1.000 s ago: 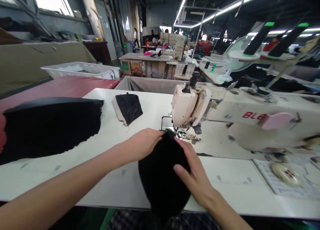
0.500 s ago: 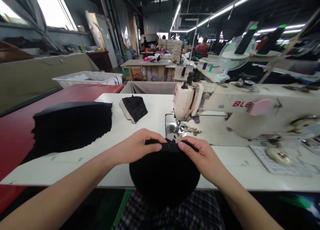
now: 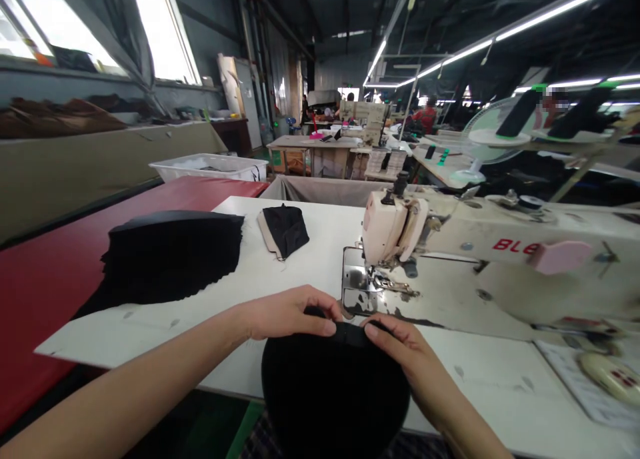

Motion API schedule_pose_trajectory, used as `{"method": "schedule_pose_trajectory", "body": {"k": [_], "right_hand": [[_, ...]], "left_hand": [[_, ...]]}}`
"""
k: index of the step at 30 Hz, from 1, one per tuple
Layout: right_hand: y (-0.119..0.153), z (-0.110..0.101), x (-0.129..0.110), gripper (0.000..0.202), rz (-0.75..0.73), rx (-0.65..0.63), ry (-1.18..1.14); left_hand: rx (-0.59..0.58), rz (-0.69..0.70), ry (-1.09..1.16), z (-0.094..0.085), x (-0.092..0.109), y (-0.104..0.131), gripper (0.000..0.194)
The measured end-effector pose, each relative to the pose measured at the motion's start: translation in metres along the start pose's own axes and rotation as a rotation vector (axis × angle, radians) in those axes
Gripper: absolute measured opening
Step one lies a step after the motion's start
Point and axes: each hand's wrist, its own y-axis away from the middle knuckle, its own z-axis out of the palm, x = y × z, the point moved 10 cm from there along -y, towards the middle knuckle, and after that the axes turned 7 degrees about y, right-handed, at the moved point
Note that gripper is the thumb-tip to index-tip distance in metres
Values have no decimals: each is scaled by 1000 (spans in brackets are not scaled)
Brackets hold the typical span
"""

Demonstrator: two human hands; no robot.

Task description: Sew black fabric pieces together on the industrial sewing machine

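A black rounded fabric piece (image 3: 335,392), cap-like in shape, hangs over the front edge of the white sewing table (image 3: 230,326). My left hand (image 3: 295,316) pinches its upper edge from the left, thumb on the near side. On the other side of a short strip of that edge, my right hand (image 3: 395,339) pinches it too. The edge lies close in front of the metal needle plate of the sewing machine (image 3: 395,232). Both hands' fingertips behind the fabric are partly hidden.
A black cloth piece (image 3: 175,259) lies at the left, and a smaller black and beige piece (image 3: 285,231) at the back. A white plastic bin (image 3: 210,168) stands beyond the red surface (image 3: 200,192). Thread cones (image 3: 520,112) and a fan (image 3: 493,129) are at the right.
The view has turned left, so most things sit further right and lower. Both hands still pinch the black fabric's edge, now slightly further from the needle plate; their fingertips are closer together.
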Motion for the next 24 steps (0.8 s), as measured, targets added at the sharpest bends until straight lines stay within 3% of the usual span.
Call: {"method": "schedule_pose_trajectory", "body": {"k": [6, 11, 15, 17, 19, 21, 23, 24], "right_hand": [[9, -9, -25, 29, -124, 123, 172], [13, 0, -29, 28, -106, 36, 92], [15, 3, -28, 26, -98, 16, 89], [19, -1, -29, 25, -124, 47, 152], [27, 1, -39, 32, -244, 48, 271], [41, 11, -54, 48, -452, 3, 391], [54, 15, -65, 52, -604, 39, 485], [57, 12, -68, 45, -628, 118, 530]], "left_hand": [[11, -26, 153, 4, 0, -3, 17], [32, -48, 270, 9, -2, 3, 25], [13, -17, 235, 14, 3, 7, 20], [15, 29, 117, 15, 8, 9, 17], [143, 127, -102, 3, 18, 12, 14], [418, 239, -273, -21, 30, 23, 13], [634, 290, -239, -42, 32, 36, 11], [675, 284, -156, -48, 28, 39, 11]]}}
